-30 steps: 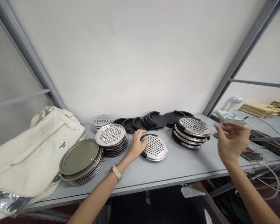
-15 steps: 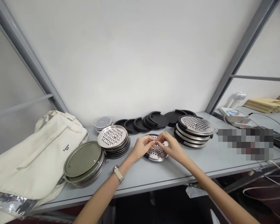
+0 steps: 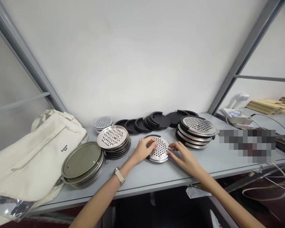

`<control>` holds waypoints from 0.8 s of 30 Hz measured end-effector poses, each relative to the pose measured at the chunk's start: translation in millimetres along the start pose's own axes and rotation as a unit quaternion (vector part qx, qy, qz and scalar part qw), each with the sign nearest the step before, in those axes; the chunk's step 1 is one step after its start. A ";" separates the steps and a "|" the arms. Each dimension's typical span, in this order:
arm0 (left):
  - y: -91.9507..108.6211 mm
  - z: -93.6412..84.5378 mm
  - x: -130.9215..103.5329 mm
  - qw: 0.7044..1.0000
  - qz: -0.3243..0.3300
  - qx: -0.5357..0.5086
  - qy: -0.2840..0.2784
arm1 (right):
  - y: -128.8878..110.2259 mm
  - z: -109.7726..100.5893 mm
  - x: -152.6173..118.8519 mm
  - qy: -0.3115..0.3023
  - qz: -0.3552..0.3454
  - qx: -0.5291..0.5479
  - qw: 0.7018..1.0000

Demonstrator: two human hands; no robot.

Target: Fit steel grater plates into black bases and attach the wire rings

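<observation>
A round metal grater disc [image 3: 160,148] with rows of holes lies at the middle of the table, its edge partly set in a black rim. Over its left side is my left hand [image 3: 144,148], fingers curled and thumb tip close to the index finger. Whether it pinches something small I cannot make out. My right hand [image 3: 185,158] is at the disc's right edge, thumb and fingers apart, fingertips at or just touching the rim. To the right stands a stack of similar discs in black holders [image 3: 197,129].
Black round holders [image 3: 160,121] lie overlapping along the wall. Left of my hands are a stack of shiny grater discs [image 3: 114,139], small grey perforated discs [image 3: 103,122] and olive-green round plates [image 3: 82,160]. A cream bag [image 3: 38,152] covers the left end. Cables and a white device [image 3: 237,119] lie right.
My hands, fingertips together above the disc before, have moved apart. The right hand has shifted right to the disc's edge; the left stays over its left side. More of the disc shows.
</observation>
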State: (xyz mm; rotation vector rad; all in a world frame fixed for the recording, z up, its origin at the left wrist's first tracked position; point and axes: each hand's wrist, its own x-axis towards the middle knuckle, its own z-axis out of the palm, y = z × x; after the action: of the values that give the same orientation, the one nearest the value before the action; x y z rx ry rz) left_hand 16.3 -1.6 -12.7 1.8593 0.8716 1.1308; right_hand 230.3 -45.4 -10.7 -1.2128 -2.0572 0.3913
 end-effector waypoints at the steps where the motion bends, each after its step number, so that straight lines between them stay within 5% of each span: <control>1: 0.2 0.0 0.0 1.000 0.001 0.006 -0.001 | 2.3 4.5 -2.2 -0.005 0.013 0.014 1.000; 9: 4.2 -1.1 -2.2 0.999 0.014 0.040 -0.005 | 28.3 1.0 -22.6 0.043 0.073 0.054 0.995; 15: 5.0 -0.6 -2.3 0.998 0.022 0.049 -0.013 | 37.9 -14.2 -36.3 -0.031 0.134 0.037 0.990; 24: 5.1 -1.2 -3.0 0.998 0.029 0.063 -0.010 | 22.8 -31.6 -15.7 -0.164 0.148 -0.008 0.975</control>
State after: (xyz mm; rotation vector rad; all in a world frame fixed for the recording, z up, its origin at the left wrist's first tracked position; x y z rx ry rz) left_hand 14.9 -6.1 -9.1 2.0073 0.9021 1.1120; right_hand 271.9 -49.9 -8.1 -1.5552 -2.1544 0.7614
